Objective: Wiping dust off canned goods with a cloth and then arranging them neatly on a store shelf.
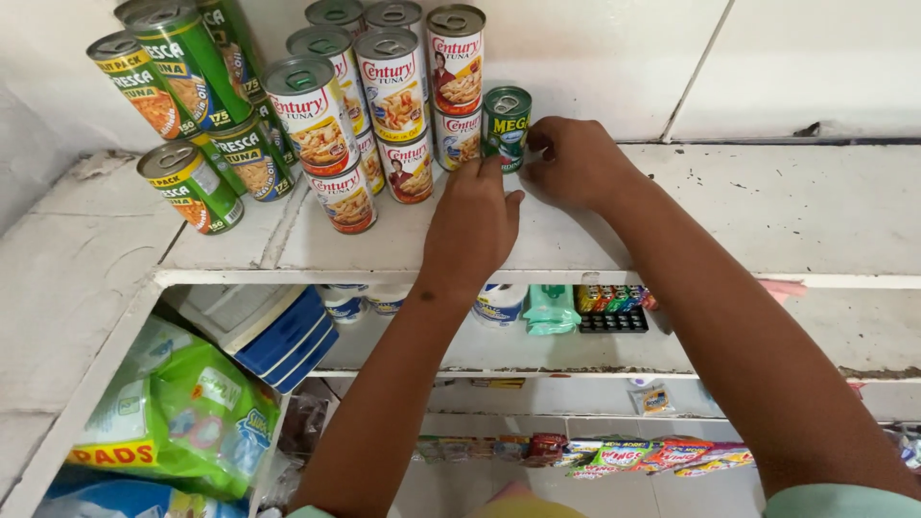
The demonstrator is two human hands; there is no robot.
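A small green can (506, 125) stands upright on the white top shelf (767, 206), just right of stacked white-and-red cans (395, 96). My left hand (473, 223) lies on the shelf with its fingertips touching the green can's lower front. My right hand (574, 163) curls beside the can's right side, fingers against it. Green-and-yellow cans (187, 91) are stacked at the far left of the shelf.
Below the top shelf, a middle shelf (537, 360) carries white tubs, a green pouch (552, 309) and a row of small coloured packets. A blue-and-white box (278, 331) and green plastic packs (182, 412) sit lower left. Strips of sachets (624, 453) hang at the bottom.
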